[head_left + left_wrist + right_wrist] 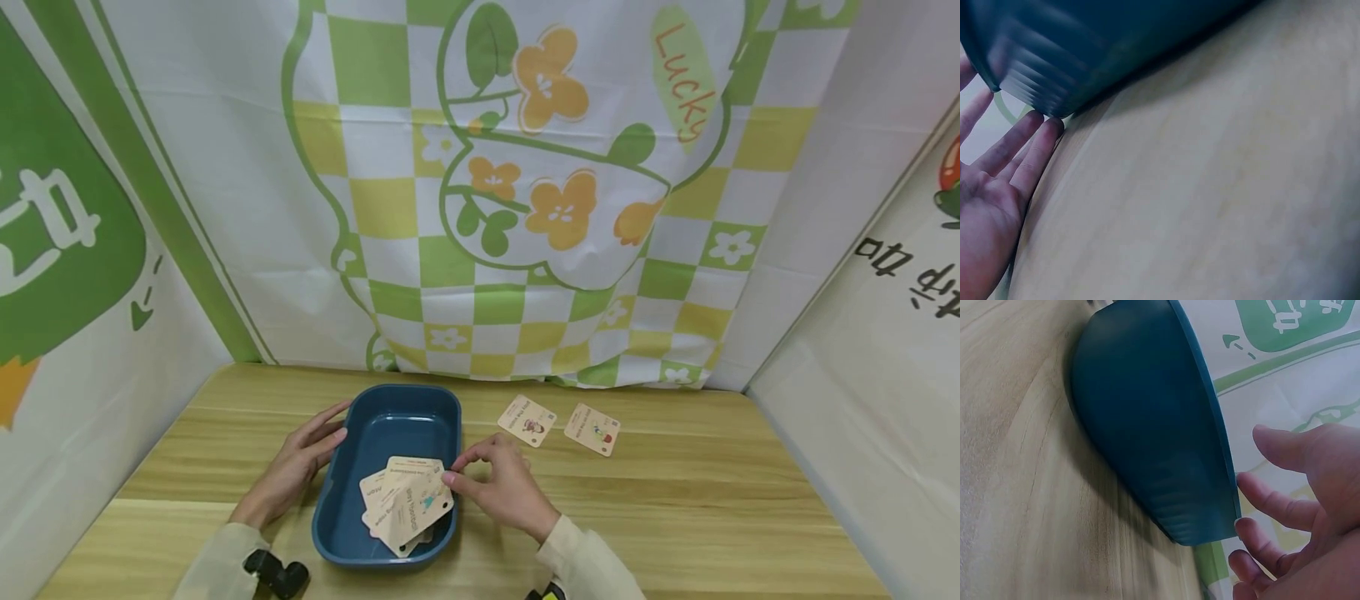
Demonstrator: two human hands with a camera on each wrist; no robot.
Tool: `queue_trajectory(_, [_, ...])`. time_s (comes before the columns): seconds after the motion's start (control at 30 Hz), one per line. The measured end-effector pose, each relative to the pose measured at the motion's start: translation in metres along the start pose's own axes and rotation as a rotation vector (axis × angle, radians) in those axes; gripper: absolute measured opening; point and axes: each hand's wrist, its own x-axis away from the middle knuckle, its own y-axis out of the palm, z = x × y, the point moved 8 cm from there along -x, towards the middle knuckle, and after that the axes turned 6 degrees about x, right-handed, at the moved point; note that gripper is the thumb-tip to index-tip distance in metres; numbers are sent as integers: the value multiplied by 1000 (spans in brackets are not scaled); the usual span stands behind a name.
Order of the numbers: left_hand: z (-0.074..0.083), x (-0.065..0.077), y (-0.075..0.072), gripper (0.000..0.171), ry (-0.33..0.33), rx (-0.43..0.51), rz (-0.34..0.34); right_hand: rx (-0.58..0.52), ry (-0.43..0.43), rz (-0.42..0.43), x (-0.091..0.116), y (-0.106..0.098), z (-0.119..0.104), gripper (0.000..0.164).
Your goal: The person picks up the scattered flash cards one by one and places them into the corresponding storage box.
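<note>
A dark blue rectangular tray (397, 402) stands on the table with several overlapping cards (408, 508) at its near end. The top card has a small picture and print reading "play football". Against the tray's left side rests my left hand (296, 467), its thumb at the rim; the left wrist view shows the fingers (1032, 147) fairly straight, tips at the tray's lower edge. My right hand (502, 487) is at the right rim, beside the top card's corner. In the right wrist view its thumb and index finger (1279, 503) are apart, with no card between them.
Two cards lie on the wooden table (675, 500) right of the tray: one with a small figure (527, 421), another with a red and green picture (592, 430). Behind the table hangs a checked, flowered cloth (517, 317). White printed panels stand on both sides.
</note>
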Motion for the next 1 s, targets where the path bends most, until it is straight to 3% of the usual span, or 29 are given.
queue_trajectory(0.3, [1, 0, 1, 63, -2, 8, -2, -6, -8, 2, 2, -2, 5, 14])
queue_trajectory(0.6, [1, -1, 0, 63, 3, 18, 2, 19, -52, 41, 4, -19, 13, 22])
queue_trajectory(1.0, [1, 0, 1, 62, 4, 29, -8, 8, -23, 41, 10, -40, 42, 20])
